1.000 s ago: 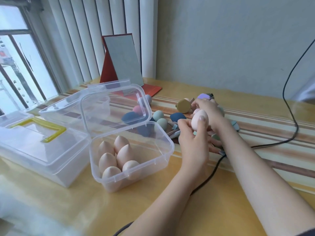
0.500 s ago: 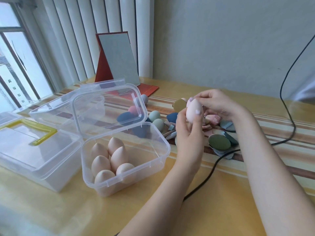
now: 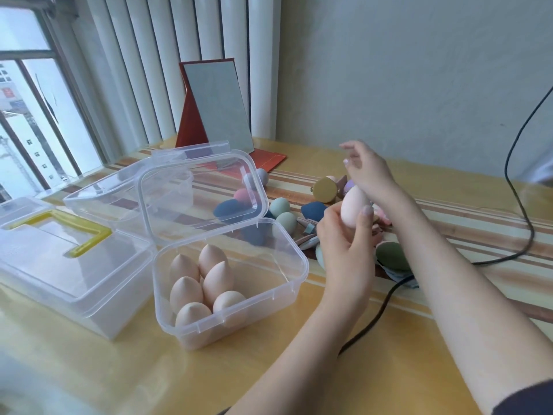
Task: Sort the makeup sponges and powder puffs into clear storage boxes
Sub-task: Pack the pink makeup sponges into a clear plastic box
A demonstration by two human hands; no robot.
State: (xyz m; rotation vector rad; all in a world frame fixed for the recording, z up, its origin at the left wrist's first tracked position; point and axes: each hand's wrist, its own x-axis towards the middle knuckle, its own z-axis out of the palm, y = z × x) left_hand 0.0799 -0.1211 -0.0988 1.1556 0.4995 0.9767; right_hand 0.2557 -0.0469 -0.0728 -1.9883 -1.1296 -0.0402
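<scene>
My left hand [image 3: 347, 250] grips a pale pink egg-shaped sponge [image 3: 354, 206] upright, just right of the open clear box [image 3: 294, 275]. That box holds several beige sponges [image 3: 203, 283], and its lid [image 3: 203, 190] stands raised behind it. My right hand [image 3: 366, 172] hovers above the sponge with relaxed fingers and holds nothing. Behind both hands lies a pile of coloured sponges and flat puffs [image 3: 311, 211], partly hidden by my hands; an olive puff [image 3: 390, 256] lies to the right.
A larger clear box with a yellow handle [image 3: 74, 265] sits closed at the left, another clear container behind it. A red-framed mirror [image 3: 215, 106] stands at the back. A black cable [image 3: 514, 199] runs across the striped table to the right and under my arms.
My right hand has let go of the pink sponge and lifted up and away. My left hand alone now holds the sponge.
</scene>
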